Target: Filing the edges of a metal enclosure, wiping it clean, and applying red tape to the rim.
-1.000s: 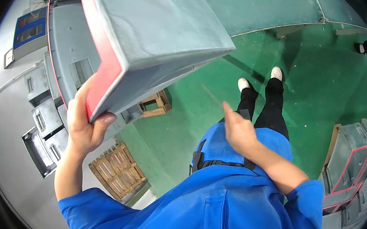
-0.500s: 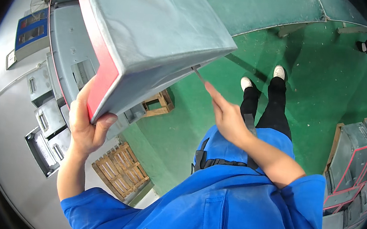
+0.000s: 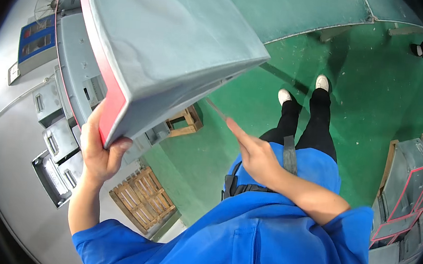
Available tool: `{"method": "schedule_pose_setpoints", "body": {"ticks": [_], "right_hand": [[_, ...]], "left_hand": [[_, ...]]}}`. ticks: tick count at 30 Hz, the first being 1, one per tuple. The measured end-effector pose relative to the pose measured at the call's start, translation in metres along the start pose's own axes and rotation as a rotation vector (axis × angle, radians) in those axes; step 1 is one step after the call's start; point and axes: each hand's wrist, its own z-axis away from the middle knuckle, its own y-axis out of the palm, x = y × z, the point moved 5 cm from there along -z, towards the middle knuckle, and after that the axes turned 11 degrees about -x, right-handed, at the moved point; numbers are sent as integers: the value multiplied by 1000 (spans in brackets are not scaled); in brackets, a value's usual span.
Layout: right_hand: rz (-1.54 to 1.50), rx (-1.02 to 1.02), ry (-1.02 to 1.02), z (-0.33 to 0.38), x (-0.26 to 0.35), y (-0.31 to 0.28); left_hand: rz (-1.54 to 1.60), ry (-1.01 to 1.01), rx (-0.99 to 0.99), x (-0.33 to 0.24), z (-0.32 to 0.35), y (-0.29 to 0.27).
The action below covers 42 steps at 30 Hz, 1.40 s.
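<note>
A large grey sheet-metal box (image 3: pixel 175 32) with a red band (image 3: pixel 99 55) along its left edge stands tilted in front of me. My left hand (image 3: pixel 99 149) is closed round its lower left corner, thumb on the near side and fingers behind the red band. In my right hand (image 3: pixel 259 159) is a thin metal rod-like tool (image 3: pixel 217 109), its exact kind unclear, held with the index finger stretched along it. The tool's tip points up and left, just below the box's near face and apart from it, as far as I can see.
A grey-green work surface (image 3: pixel 304 11) stretches behind the box. Wooden pallets (image 3: pixel 144 197) lie at lower left, near several grey metal boxes (image 3: pixel 60 138). More grey boxes with red outlines (image 3: pixel 409 192) stand at right. Another person's foot (image 3: pixel 417 50) shows at far right.
My right hand has drawn the tool down and left, away from the box's lower edge where its tip was. The box and left hand have shifted slightly in view.
</note>
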Motion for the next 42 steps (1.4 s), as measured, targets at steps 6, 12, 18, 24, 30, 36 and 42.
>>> {"method": "schedule_pose_setpoints", "body": {"ticks": [6, 12, 18, 24, 30, 36, 42], "right_hand": [[-29, -98, -30, -13, 6, 2], [60, -74, 21, -28, -3, 4], [-219, -15, -255, 9, 92, 12], [-55, -80, -207, 0, 76, 7], [-98, -89, -255, 18, 110, 9], [-101, -144, -290, 23, 116, 13], [6, -167, -332, 12, 110, 14]], "left_hand": [[-19, 20, -21, 0, 4, -1], [5, 17, 2, -7, -3, 0], [31, 57, -18, -16, -11, 2], [42, 96, -86, -19, -12, 1], [48, 80, -98, -23, -12, 1], [51, 43, -109, -22, -6, 1], [89, 38, -94, -21, -7, 3]]}}
